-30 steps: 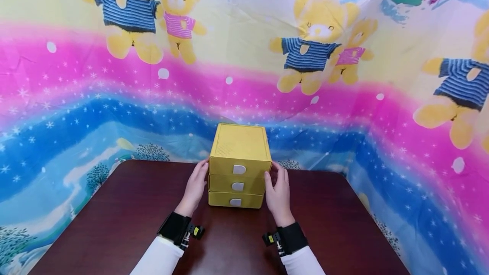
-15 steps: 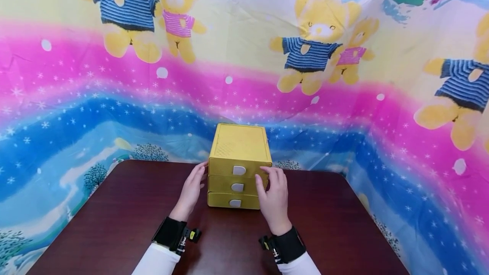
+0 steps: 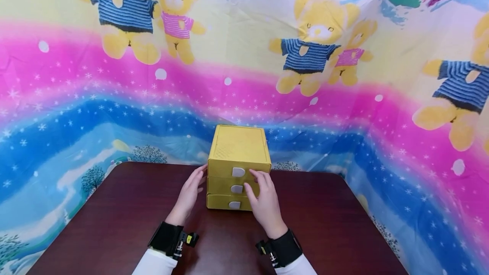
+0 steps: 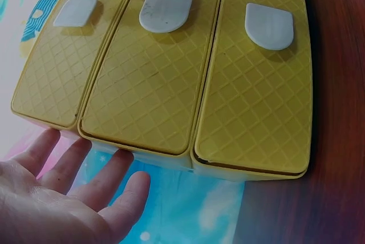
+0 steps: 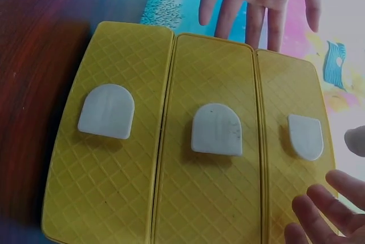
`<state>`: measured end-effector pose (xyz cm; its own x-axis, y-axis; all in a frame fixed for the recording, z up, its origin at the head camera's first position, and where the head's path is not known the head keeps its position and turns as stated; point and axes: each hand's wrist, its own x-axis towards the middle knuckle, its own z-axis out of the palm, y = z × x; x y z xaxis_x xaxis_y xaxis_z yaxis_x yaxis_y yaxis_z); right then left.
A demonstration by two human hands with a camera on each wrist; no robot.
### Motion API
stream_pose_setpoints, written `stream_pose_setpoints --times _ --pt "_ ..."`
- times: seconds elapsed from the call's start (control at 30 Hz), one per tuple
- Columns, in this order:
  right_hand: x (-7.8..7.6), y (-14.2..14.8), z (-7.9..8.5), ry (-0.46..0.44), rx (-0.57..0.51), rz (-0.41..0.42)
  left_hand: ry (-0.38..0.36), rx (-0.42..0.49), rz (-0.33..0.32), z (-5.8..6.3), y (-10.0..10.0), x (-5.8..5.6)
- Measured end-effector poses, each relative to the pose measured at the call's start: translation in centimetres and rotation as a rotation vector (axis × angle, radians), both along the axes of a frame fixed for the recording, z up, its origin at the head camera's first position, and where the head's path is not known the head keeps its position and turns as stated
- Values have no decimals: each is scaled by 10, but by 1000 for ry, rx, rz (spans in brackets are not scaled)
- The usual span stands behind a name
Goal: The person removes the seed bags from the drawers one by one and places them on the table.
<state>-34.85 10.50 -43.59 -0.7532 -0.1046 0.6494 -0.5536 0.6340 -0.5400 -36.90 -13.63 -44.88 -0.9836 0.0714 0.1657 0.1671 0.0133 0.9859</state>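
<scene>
A small yellow cabinet (image 3: 240,143) of three stacked drawers stands on the table, each drawer front carrying a white rounded pull. All drawers look closed. My left hand (image 3: 187,194) lies along the cabinet's left side, its spread, relaxed fingers at the side wall in the left wrist view. In front of the upper drawers is my right hand (image 3: 265,203), fingers loosely bent, holding nothing. Its fingertips are just right of the top pull (image 3: 238,172) and the middle pull (image 3: 236,189). The bottom pull (image 3: 234,205) sits lower, near the tabletop.
The dark reddish-brown table (image 3: 324,224) extends around the cabinet on both sides and in front. A cloth printed with bears (image 3: 313,54) hangs behind and beside the table. Black straps with small cameras (image 3: 166,239) sit on both wrists.
My right hand has left the cabinet's right side and moved left across its front toward the pulls. My left hand has drawn slightly back and left, fingers still by the left side.
</scene>
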Motion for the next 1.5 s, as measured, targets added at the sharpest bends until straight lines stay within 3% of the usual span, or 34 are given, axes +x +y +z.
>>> stream_pose_setpoints --times 0.2,0.5,0.93,1.5 --pt "0 -3 -3 -63 19 33 -2 19 -31 -3 -3 0" --pt "-1 -5 -6 -79 50 64 16 27 -22 -3 -1 -3" --pt "0 -3 -3 -191 -89 210 22 21 -9 -2 -1 -3" --pt "6 5 13 -207 -86 166 -10 30 -50 -1 -4 -2"
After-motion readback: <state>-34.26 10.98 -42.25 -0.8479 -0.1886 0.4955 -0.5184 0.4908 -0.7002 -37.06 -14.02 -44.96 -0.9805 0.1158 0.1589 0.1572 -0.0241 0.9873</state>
